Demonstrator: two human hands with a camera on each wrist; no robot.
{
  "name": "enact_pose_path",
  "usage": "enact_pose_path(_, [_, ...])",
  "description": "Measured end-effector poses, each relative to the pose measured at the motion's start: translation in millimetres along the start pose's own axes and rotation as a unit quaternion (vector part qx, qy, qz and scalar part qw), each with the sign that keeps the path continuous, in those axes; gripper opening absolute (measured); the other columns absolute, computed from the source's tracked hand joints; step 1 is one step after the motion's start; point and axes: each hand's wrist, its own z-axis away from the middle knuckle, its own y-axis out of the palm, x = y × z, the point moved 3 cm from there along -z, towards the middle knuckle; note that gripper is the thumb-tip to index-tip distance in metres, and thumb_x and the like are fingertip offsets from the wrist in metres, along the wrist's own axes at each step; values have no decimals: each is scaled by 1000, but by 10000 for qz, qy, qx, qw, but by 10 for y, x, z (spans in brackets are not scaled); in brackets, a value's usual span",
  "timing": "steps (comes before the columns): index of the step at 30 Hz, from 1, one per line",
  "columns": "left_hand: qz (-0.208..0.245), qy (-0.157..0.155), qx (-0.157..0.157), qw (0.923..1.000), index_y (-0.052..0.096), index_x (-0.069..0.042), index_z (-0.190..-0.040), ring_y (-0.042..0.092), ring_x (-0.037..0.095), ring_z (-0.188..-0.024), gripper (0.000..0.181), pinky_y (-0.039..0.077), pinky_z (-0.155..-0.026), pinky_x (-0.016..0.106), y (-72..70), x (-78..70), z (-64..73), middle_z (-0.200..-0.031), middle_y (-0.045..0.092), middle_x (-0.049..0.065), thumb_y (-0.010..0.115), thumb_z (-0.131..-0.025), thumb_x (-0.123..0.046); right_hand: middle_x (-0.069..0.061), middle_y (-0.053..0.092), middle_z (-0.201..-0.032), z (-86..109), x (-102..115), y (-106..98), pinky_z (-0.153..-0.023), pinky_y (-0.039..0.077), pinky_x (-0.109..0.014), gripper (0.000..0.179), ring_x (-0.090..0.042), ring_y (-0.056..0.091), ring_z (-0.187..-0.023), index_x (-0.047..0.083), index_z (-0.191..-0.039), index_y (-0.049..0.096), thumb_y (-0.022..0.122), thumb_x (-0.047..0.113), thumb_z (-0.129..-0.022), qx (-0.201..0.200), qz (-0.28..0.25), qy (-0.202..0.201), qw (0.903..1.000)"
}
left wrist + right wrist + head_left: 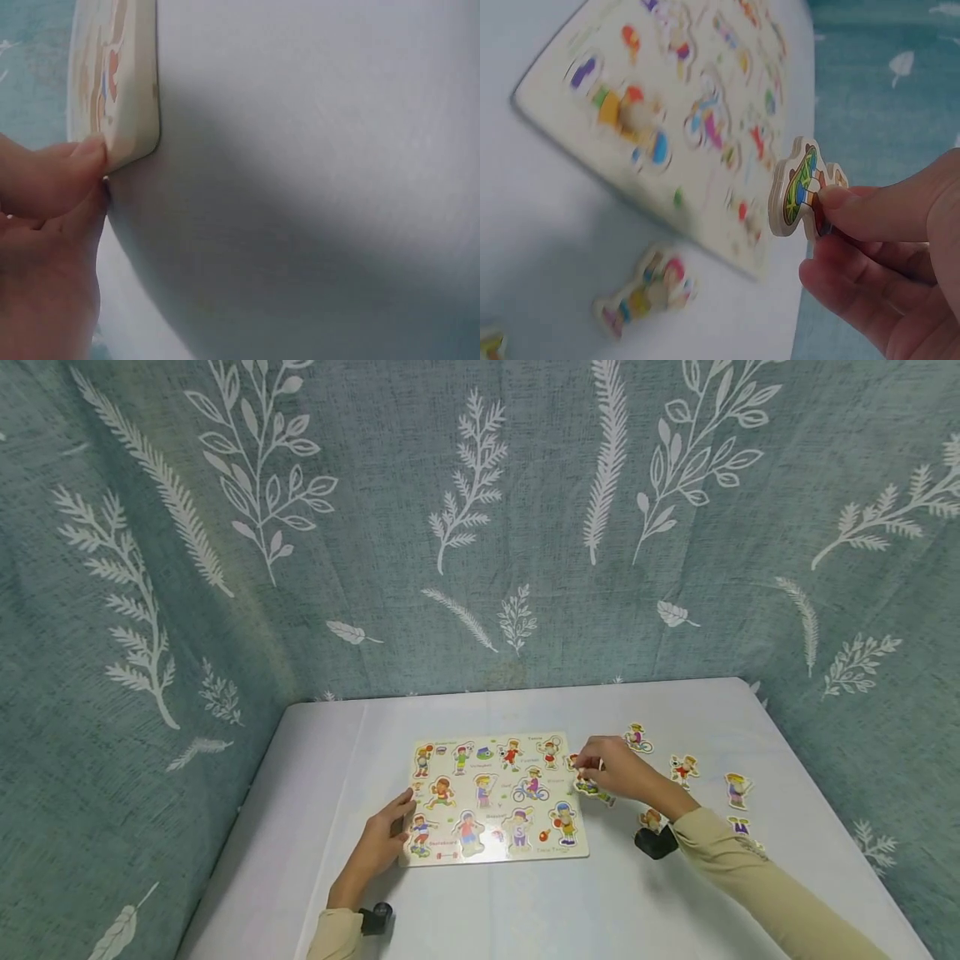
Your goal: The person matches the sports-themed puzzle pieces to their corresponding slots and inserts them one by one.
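Observation:
A cream wooden puzzle board [555, 850] with printed sports figures lies flat on the table, many of its figures fitted in place. My left hand [381, 837] grips the board's left edge; in the left wrist view the thumb [90, 154] presses on the top near a corner and a finger sits at the edge below. My right hand [618, 768] is raised by the board's right side. Between its thumb and fingers it pinches a wooden puzzle piece [793, 196] with a green part, tilted and clear of the board.
Loose puzzle pieces lie right of the board: a cyclist [637, 738], a red-shirted figure [683, 769], a purple figure [738, 791] and others partly under the right arm. Another piece [651, 292] lies beside the board's edge. A patterned curtain [480, 610] surrounds the white table [337, 735].

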Motion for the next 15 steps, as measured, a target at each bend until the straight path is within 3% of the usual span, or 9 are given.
enact_pose_path(6, [99,-117,198,9997,45,8,-135,34,35,-134,61,36,-105,38,-5,-2,-16,-151,30,14,58,-77,22,2,59,-81,-165,186,164,-56,50,-22,10,-7,53,-67,5,-89,72,66,0,-84,230,-171,-228,9993])
enact_pose_path(15, [212,-129,219,9995,45,8,-135,33,34,-135,62,36,-105,38,-35,-17,-7,-151,30,14,59,-76,22,-3,60,-80,-431,551,489,-57,47,-21,9,-7,52,-67,2,-88,72,66,-2,-83,375,-205,-1118,9928])
